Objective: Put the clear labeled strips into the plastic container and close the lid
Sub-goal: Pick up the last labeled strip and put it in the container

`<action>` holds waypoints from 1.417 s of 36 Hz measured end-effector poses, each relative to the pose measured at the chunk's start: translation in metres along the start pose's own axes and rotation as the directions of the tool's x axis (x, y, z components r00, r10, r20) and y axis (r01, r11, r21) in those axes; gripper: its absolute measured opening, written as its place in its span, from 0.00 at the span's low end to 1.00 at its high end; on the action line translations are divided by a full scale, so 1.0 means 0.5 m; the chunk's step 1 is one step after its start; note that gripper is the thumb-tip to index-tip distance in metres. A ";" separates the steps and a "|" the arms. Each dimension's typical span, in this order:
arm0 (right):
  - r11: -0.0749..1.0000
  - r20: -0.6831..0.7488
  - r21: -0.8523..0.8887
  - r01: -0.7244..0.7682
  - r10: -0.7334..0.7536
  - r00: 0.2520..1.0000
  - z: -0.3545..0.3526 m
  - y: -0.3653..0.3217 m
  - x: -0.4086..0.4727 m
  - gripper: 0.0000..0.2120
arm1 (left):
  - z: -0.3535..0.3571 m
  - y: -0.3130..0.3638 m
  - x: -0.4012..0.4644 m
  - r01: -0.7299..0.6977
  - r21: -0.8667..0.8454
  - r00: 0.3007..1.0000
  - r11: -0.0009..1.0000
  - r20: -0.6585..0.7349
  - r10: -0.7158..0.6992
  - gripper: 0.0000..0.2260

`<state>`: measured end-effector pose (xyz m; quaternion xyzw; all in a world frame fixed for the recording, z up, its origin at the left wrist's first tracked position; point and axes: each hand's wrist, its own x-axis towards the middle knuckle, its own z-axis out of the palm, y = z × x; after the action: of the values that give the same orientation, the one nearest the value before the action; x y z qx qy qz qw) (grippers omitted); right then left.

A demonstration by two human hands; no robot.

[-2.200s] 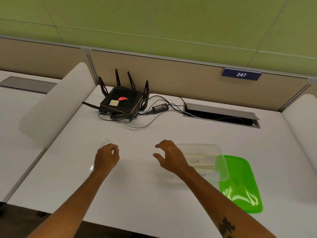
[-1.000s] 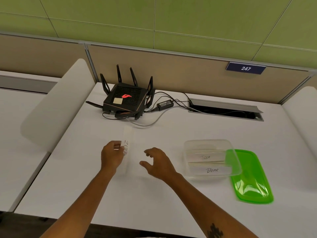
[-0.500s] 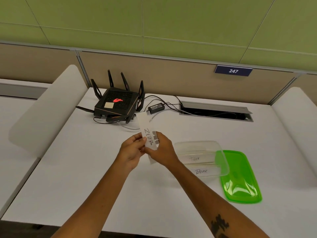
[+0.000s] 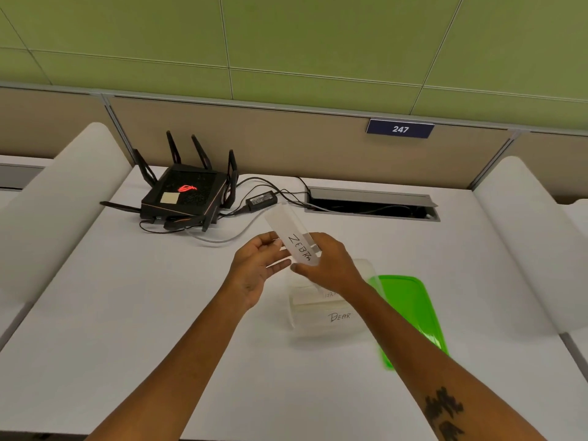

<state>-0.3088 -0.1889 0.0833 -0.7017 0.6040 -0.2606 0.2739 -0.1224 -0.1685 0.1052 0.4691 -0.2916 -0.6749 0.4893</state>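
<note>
A clear strip marked ZEBRA is held tilted above the desk, its top end pointing back toward the cables. My right hand grips its lower end. My left hand is beside it with fingers spread, fingertips at the strip's left edge. Just below my right hand stands the clear plastic container, open, with a strip marked BEAR and another partly hidden strip inside. The green lid lies flat on the desk, touching the container's right side.
A black router with antennas, a power brick and cables sit at the back of the white desk. A cable slot is behind the container. White curved dividers flank both sides.
The ZEBRA strip was lifted off the desk by my left hand and passed to my right hand. Both hands moved right, toward the container. My left hand's fingers have now opened.
</note>
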 end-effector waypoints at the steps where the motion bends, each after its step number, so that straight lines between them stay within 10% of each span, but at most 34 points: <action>1: 0.999 0.011 -0.038 -0.002 0.003 1.000 -0.013 0.013 -0.002 0.37 | 0.005 0.001 0.002 -0.006 0.027 1.000 1.000 -0.011 0.006 0.14; 22: 0.859 0.360 -0.456 0.231 -0.059 0.931 -0.071 0.192 -0.051 0.36 | 0.042 -0.103 -0.008 0.089 0.764 0.993 0.639 -0.120 0.005 0.04; 51: 0.755 0.554 -0.528 0.390 -0.042 0.831 -0.013 0.253 -0.049 0.23 | 0.119 -0.202 -0.021 0.244 0.970 0.970 0.007 -0.244 -0.005 0.11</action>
<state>-0.4055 -0.1803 -0.0014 -0.8620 0.4718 0.1171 0.1437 -0.2154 -0.1274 0.0461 0.7559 -0.5938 -0.2750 -0.0180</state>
